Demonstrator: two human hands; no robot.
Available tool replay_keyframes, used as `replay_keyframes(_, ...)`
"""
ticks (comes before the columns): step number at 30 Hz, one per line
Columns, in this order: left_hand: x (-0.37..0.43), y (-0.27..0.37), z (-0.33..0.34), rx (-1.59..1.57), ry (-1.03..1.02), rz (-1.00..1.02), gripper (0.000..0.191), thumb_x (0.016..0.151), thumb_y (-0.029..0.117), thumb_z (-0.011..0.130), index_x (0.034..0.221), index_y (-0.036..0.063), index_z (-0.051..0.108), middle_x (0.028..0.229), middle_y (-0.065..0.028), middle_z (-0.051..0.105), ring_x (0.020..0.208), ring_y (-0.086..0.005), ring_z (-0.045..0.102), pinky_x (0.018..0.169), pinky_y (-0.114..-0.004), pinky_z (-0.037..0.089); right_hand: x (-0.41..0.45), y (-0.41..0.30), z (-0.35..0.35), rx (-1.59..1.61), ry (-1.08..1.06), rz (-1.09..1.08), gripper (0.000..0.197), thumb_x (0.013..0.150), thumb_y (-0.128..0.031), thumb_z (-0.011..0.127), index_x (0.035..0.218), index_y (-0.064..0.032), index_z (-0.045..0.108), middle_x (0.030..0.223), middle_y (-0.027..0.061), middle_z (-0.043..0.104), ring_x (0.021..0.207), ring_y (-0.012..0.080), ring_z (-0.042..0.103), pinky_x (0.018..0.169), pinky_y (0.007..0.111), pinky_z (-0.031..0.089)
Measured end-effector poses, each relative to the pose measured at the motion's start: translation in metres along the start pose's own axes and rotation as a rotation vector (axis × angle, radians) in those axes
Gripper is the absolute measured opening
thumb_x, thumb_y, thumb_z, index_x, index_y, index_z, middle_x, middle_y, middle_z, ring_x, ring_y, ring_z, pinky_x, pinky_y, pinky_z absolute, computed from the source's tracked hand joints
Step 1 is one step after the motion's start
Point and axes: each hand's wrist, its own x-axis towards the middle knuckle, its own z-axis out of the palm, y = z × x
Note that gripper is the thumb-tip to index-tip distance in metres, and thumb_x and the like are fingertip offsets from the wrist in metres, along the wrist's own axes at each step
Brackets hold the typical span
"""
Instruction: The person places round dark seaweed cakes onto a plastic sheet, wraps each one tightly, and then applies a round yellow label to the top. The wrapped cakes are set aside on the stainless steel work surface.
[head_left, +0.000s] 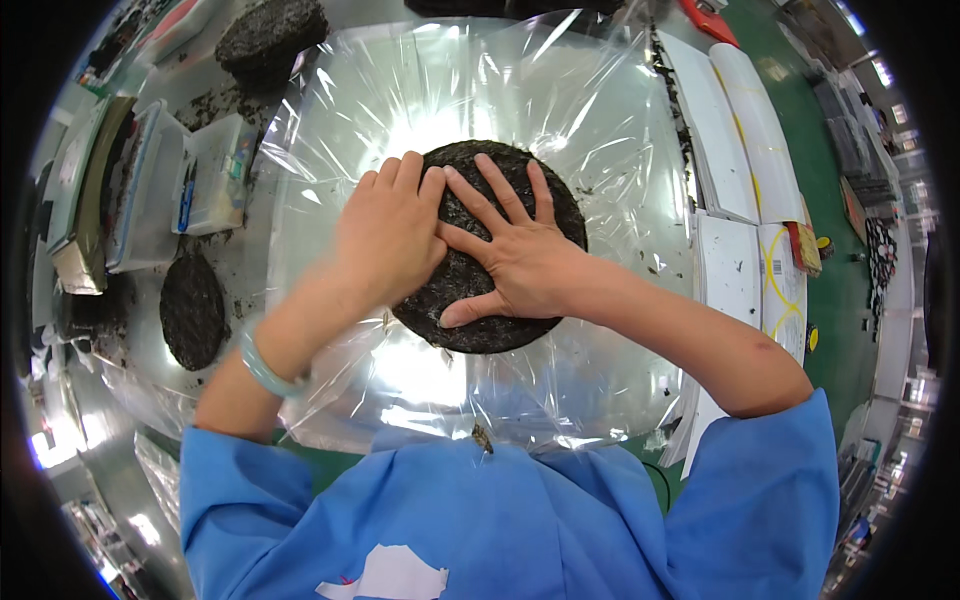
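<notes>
A dark round cake of pressed leafy material (461, 279) lies on clear plastic film (615, 172) in front of me. My right hand (525, 259) rests palm down on top of it, with the fingers spread wide. At the cake's left side is my left hand (394, 229), its fingers close together and bent at the edge. The left hand and forearm are slightly blurred. Whether those fingers grip the rim or only touch it is hidden.
To the left are a smaller-looking dark disc (193, 311), a clear plastic box (214, 180) and a blue-handled tool (185, 199). More dark cakes (270, 41) are stacked at the upper left. White sheets (731, 277) line the right side. Dark crumbs are scattered about.
</notes>
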Motion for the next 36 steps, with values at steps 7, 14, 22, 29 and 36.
replay_keyframes(7, 0.138, -0.076, -0.044, 0.057, 0.456, 0.073, 0.044, 0.094, 0.045, 0.058, 0.123, 0.0119, 0.065, 0.114, -0.0157, 0.067, 0.109, -0.0329, 0.061, 0.095, -0.045, 0.049, 0.006, -0.01, 0.001, -0.073, 0.125, -0.059, 0.099, 0.077, -0.085, 0.045, 0.157, -0.0299, 0.026, 0.164, 0.0174, 0.006, 0.15, 0.044, -0.003, 0.112, 0.069, -0.007)
replay_keyframes(14, 0.157, -0.101, -0.062, 0.111, 0.29, -0.275, 0.076, 0.082, 0.08, 0.05, 0.069, 0.0082, 0.069, 0.068, -0.0106, 0.068, 0.066, -0.0272, 0.069, 0.063, -0.04, 0.055, 0.002, -0.003, -0.001, -0.014, 0.112, -0.01, 0.1, 0.077, -0.086, 0.044, 0.157, -0.0303, 0.023, 0.165, 0.0166, 0.004, 0.15, 0.0426, -0.005, 0.112, 0.069, -0.008)
replay_keyframes(22, 0.231, -0.033, -0.071, 0.067, 0.553, 0.053, 0.046, 0.103, 0.049, 0.035, 0.122, 0.0182, 0.064, 0.106, -0.0157, 0.072, 0.084, -0.0263, 0.071, 0.08, -0.046, 0.054, 0.001, -0.011, 0.001, 0.039, 0.114, -0.023, 0.1, 0.077, -0.086, 0.044, 0.157, -0.0295, 0.025, 0.165, 0.0169, 0.007, 0.151, 0.0421, -0.004, 0.112, 0.069, -0.009)
replay_keyframes(29, 0.231, -0.024, -0.059, -0.157, 0.523, -0.169, 0.078, 0.075, 0.084, 0.055, 0.06, 0.0085, 0.069, 0.053, -0.005, 0.061, 0.054, -0.0247, 0.063, 0.055, -0.039, 0.049, -0.001, -0.011, 0.009, 0.117, 0.247, -0.045, 0.097, 0.076, -0.085, 0.046, 0.154, -0.0281, 0.035, 0.163, 0.0177, 0.014, 0.151, 0.0422, 0.0, 0.112, 0.07, -0.007)
replay_keyframes(36, 0.249, 0.041, -0.055, -0.458, -0.101, 0.411, 0.044, 0.088, 0.052, 0.067, 0.083, 0.0094, 0.079, 0.071, -0.0035, 0.07, 0.073, -0.0129, 0.062, 0.07, -0.028, 0.046, 0.0, -0.004, 0.017, 0.144, 0.292, -0.032, 0.097, 0.074, -0.087, 0.045, 0.152, -0.0291, 0.038, 0.163, 0.017, 0.016, 0.15, 0.0428, -0.002, 0.111, 0.071, -0.012)
